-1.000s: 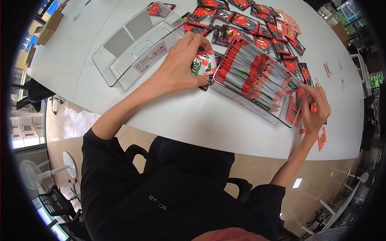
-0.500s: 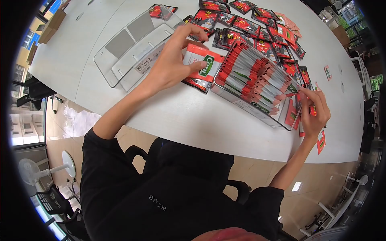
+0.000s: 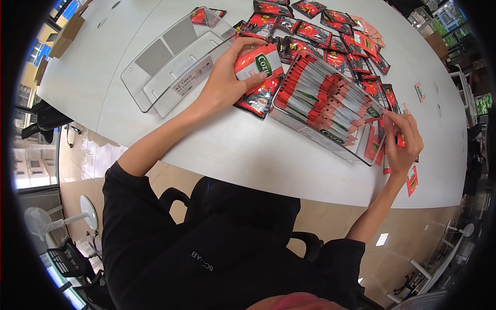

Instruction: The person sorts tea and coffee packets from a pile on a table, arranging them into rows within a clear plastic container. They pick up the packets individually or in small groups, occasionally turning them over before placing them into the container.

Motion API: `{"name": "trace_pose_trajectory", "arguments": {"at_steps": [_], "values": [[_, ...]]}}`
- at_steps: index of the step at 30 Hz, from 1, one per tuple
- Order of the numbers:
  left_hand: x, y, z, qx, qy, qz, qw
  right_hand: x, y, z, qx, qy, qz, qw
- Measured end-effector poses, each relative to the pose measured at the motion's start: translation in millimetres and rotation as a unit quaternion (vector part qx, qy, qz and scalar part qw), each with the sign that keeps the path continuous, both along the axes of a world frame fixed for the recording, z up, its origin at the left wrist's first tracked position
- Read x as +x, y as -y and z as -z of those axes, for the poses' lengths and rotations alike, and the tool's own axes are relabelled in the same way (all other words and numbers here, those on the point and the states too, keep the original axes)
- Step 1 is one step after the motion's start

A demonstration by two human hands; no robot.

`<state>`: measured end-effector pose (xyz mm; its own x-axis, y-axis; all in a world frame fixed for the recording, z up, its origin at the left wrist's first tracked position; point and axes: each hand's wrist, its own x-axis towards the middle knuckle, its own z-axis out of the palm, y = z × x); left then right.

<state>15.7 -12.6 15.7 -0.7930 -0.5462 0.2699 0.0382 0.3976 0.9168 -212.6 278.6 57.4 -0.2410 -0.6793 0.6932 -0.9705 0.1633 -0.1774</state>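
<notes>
Aslant, left hand (image 3: 226,81) grips packet (image 3: 263,63), long axis rising rightward; right hand (image 3: 405,138) holds box (image 3: 315,135).

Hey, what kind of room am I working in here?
Probably an office or shared workroom: there's a big white table, a black chair with armrests tucked against you, and a white fan standing off to the left.

A loose black short-sleeved shirt (image 3: 237,248) bears small pale lettering (image 3: 202,261) on its front.
</notes>
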Motion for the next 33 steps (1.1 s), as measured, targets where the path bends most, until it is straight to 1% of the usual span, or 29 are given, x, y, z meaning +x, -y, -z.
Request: {"name": "trace_pose_trajectory", "arguments": {"at_steps": [1,2,4,5,7,8,10,11,12,13,15,17,18,19,20,22,23,25,26,28,29,30,32,33], "values": [[-1,1,0,0.031,0.008,0.003,0.999,0,0,-1,-0.001,-0.002,0.001,1.000],[-1,1,-1,0.030,0.006,0.005,1.000,0,0,-1,-0.001,-0.006,0.001,1.000],[-2,-1,-3,0.068,-0.037,-0.025,0.997,0,0,-2,-0.002,-0.011,0.002,1.000],[-2,-2,-4,0.067,-0.037,-0.024,0.997,0,0,-1,-0.004,-0.010,0.000,1.000],[-2,-4,-9,0.116,-0.082,-0.048,0.989,0,0,-1,-0.005,-0.009,-0.002,1.000],[-2,-4,-8,0.116,-0.083,-0.047,0.989,1,-1,-1,-0.008,0.002,0.008,1.000],[-4,-5,-6,0.112,-0.176,-0.054,0.977,1,-1,-2,-0.009,0.011,0.018,1.000],[-4,-5,-5,0.113,-0.178,-0.053,0.976,0,-1,-3,-0.033,-0.019,0.013,0.999],[-5,-6,-5,0.110,-0.206,-0.057,0.971,-1,0,-4,-0.059,-0.049,0.007,0.997],[-5,-7,-5,0.107,-0.235,-0.061,0.964,0,0,-5,-0.059,-0.053,0.006,0.997],[0,-10,-9,0.092,-0.239,-0.049,0.965,5,2,-8,-0.092,-0.014,0.013,0.996],[2,-11,-9,0.079,-0.241,-0.037,0.967,21,11,-19,-0.097,-0.012,-0.006,0.995],[2,-10,-8,-0.048,-0.265,-0.039,0.962,32,18,-26,-0.102,-0.006,-0.022,0.995],[2,-9,-7,-0.175,-0.284,-0.039,0.942,44,26,-34,-0.084,-0.022,-0.044,0.995],[5,-10,-11,-0.174,-0.286,-0.038,0.942,56,34,-41,-0.061,-0.029,-0.054,0.996],[12,-15,-22,-0.356,-0.279,-0.056,0.890,81,51,-55,-0.018,-0.052,-0.073,0.996],[12,-15,-20,-0.374,-0.298,-0.061,0.876,93,61,-61,0.004,-0.068,-0.083,0.994],[14,-12,-18,-0.380,-0.305,-0.045,0.872,106,79,-67,0.018,-0.111,-0.114,0.987],[16,-12,-17,-0.386,-0.311,-0.034,0.868,108,86,-64,0.018,-0.112,-0.111,0.987],[17,-13,-18,-0.376,-0.316,-0.027,0.871,105,99,-53,-0.034,-0.161,-0.154,0.974],[17,-13,-17,-0.366,-0.319,-0.020,0.874,103,104,-49,-0.060,-0.163,-0.162,0.971],[17,-12,-17,-0.366,-0.321,-0.021,0.873,102,106,-49,-0.059,-0.165,-0.162,0.971],[15,-10,-16,-0.350,-0.325,0.021,0.878,99,108,-50,-0.072,-0.135,-0.170,0.973],[13,-12,-17,-0.348,-0.327,0.023,0.878,94,108,-52,-0.071,-0.136,-0.167,0.974]]}}
